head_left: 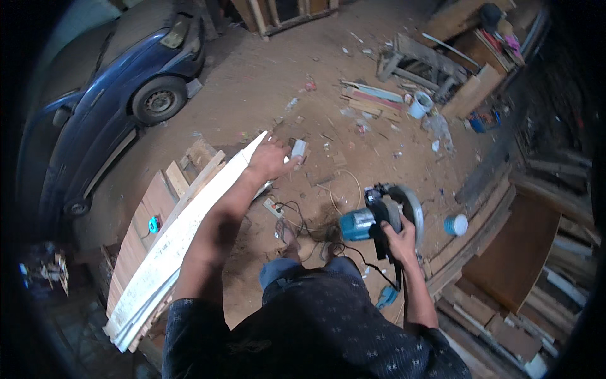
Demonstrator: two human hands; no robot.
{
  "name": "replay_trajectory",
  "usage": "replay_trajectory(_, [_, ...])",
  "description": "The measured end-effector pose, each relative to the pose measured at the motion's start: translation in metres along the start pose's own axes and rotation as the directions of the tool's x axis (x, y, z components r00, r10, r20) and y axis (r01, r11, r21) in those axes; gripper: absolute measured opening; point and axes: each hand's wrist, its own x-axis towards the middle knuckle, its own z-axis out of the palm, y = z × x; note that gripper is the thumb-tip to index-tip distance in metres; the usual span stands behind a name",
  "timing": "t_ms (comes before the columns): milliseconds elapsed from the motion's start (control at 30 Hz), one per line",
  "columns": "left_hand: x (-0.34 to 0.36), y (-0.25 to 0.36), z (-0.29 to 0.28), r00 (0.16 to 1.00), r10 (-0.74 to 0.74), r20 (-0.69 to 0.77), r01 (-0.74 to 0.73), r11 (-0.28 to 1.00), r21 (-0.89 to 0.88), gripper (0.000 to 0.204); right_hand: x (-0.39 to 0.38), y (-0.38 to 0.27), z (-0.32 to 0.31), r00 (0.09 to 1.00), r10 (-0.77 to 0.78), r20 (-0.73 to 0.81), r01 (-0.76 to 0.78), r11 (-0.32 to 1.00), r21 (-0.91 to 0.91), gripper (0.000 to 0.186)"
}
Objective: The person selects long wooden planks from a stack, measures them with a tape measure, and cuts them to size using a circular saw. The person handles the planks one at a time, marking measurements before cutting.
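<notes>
In my right hand (401,240) is a teal-and-black circular saw (372,221), gripped by its handle on the right of my body. Its round blade guard (413,211) faces away to the right, and a black cord trails down from it. My left hand (271,159) is at the far end of a long white board (189,224), its fingers bent over the edge and its thumb out to the right. A small pale block (298,149) shows beside that thumb. Planks (151,205) lie under and left of the white board, with a teal tape measure (154,223) on them.
A dark blue car (120,82) stands at the far left. On the dirt floor are a power strip (274,207), loose cables and wood scraps (372,101). A white bucket (420,105) and wooden bench (429,63) stand far right; a teal-and-white tub (456,225) is nearer, beside stacked timber (511,252).
</notes>
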Motion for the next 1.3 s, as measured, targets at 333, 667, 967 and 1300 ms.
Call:
replay_trajectory(333, [-0.019,0.005,0.011,0.899,-0.437,-0.026,0.428,0.89,-0.155,0.105,-0.008,0.052,-0.031,0.999,-0.034,0.02,0.032,0.995,0.094,0.031])
replay_trajectory(667, [-0.117,0.02,0.016,0.883,-0.421,-0.209,0.383,0.902,-0.199,0.092,0.017,-0.014,-0.039,0.988,-0.137,0.07,0.13,0.987,0.097,0.017])
replay_trajectory(967, [-0.239,0.028,0.039,0.835,-0.418,-0.357,0.331,0.901,-0.281,0.098,0.056,-0.211,0.078,0.749,-0.522,0.408,0.607,0.787,-0.108,0.034])
replay_trajectory(1300, [-0.37,-0.015,0.075,0.482,-0.739,-0.471,0.641,0.663,-0.385,0.065,-0.006,-0.362,0.382,0.199,-0.303,0.932,0.971,-0.066,-0.228,0.059])
